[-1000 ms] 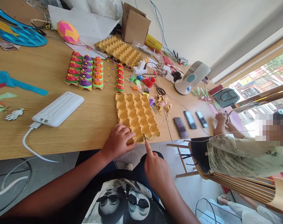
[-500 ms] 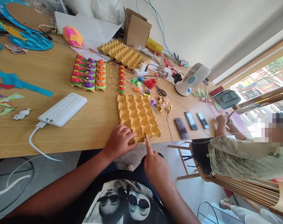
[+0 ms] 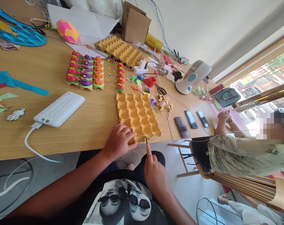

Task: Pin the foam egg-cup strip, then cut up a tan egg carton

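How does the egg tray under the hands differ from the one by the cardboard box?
The near egg tray lies at the table's edge, the far egg tray by the cardboard box. The left hand rests on the near one, the right hand holds a thin tool at its rim; the far one is untouched. Both are unpainted.

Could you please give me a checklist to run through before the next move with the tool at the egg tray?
1. Left hand steadies the egg tray: ok, fingers rest on its near corner.
2. Right hand grips the thin tool: ok, forefinger along it.
3. Tool tip meets the tray's near edge: ok.
4. Left fingers apart from the tip: ok, though the gap is narrow.
5. Tray backed by the table under the tip: cannot tell, it lies at the table's edge.
6. Co-worker's hands away from the tray: ok.
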A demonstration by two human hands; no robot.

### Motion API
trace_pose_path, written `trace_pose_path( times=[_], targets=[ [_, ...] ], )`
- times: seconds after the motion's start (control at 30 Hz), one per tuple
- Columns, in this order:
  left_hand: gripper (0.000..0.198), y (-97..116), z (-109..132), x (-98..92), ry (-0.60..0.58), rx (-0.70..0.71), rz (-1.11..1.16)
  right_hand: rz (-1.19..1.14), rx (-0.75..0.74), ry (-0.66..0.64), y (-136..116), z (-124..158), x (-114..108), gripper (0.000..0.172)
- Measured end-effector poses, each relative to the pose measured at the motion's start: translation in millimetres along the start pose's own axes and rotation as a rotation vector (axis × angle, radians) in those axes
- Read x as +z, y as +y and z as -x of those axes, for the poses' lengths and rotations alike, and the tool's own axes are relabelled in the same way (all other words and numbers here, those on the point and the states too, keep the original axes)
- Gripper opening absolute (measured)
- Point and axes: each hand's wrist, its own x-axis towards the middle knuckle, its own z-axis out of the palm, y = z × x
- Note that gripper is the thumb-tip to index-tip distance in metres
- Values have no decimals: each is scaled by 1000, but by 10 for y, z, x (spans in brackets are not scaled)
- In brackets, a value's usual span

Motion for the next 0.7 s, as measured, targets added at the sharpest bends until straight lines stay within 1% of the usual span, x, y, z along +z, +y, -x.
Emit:
trace_pose_path(
  times=[0.17,0.3,0.43,0.7],
  targets=[
    [24,1,-2,6,11,6,-17,-25,-37,89,39,-45,278,65],
    [24,0,2,10,18,7,-13,-52,-44,131,67,-63,407,65],
    [25,-5,14,18,25,6,-6,-80,-57,139,83,-68,457,65],
    [24,-9,8,18,41,7,22,-105,-60,117,66,-41,439,65]
  ],
)
